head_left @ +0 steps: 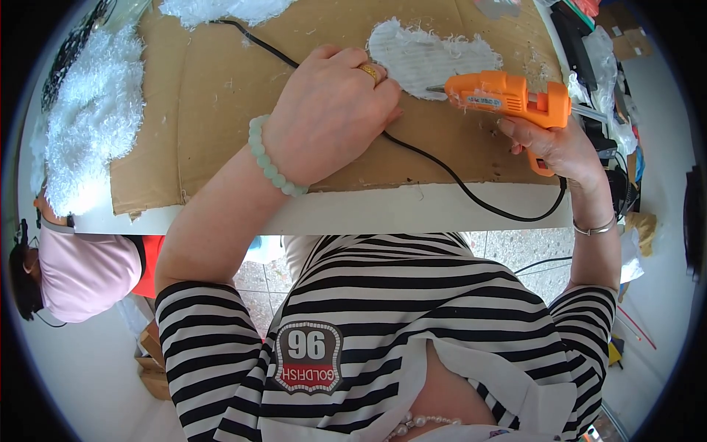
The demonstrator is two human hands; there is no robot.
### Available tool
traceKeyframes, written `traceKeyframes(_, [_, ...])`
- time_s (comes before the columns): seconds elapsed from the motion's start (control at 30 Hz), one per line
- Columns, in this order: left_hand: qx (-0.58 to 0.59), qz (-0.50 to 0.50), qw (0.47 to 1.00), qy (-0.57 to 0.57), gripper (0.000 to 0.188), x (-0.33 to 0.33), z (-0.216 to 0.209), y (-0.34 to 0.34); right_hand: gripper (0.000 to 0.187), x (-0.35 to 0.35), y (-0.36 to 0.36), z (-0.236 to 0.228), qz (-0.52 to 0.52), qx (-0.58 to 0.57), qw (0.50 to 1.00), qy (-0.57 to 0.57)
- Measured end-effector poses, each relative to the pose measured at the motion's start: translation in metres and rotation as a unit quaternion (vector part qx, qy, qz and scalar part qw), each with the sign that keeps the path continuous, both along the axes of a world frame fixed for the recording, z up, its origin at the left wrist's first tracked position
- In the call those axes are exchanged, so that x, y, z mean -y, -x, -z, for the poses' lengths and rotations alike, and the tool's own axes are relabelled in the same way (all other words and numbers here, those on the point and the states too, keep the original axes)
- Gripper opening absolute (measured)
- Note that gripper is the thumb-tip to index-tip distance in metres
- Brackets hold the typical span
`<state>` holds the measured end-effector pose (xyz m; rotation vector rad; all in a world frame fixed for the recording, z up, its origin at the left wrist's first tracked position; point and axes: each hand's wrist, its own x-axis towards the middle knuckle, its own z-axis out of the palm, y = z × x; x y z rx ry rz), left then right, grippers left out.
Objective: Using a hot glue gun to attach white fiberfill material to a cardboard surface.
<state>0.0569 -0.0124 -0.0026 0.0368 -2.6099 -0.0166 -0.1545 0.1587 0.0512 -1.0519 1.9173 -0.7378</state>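
Observation:
My right hand grips an orange hot glue gun by its handle, with a clear glue stick sticking out of its back. Its nozzle points left, over the lower edge of a white ribbed fabric piece with frayed, fluffy edges. My left hand lies beside the left end of that piece, palm down. Its fingers are curled and closed, and the fingertips are mostly hidden, so what they pinch does not show. The gun's black cord loops along the cardboard and passes under my left hand.
Brown cardboard covers much of the white table. Shaggy white material is heaped at the left, and more white fluff lies at the far edge. Plastic bags and dark items crowd the right side. Another person in pink is at the left.

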Motion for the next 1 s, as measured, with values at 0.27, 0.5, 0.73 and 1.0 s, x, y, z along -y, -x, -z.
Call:
traceKeyframes(0.27, [0.065,-0.021,0.998,0.001,0.019,-0.003,-0.005,-0.002,0.025,0.006,-0.006,0.004,-0.010,-0.006,1.000,-0.004])
traceKeyframes(0.5, [-0.004,0.003,1.000,-0.001,0.015,0.001,0.001,0.000,0.027,0.008,-0.008,0.003,-0.010,-0.021,1.000,-0.008])
traceKeyframes(0.73, [0.003,0.001,1.000,-0.004,0.015,0.001,0.001,-0.001,0.029,0.018,-0.012,0.001,-0.035,-0.014,0.999,0.002])
traceKeyframes(1.0, [0.065,-0.019,0.998,-0.018,0.018,0.000,-0.003,-0.004,0.033,0.003,0.000,0.004,-0.031,-0.013,0.999,0.004])
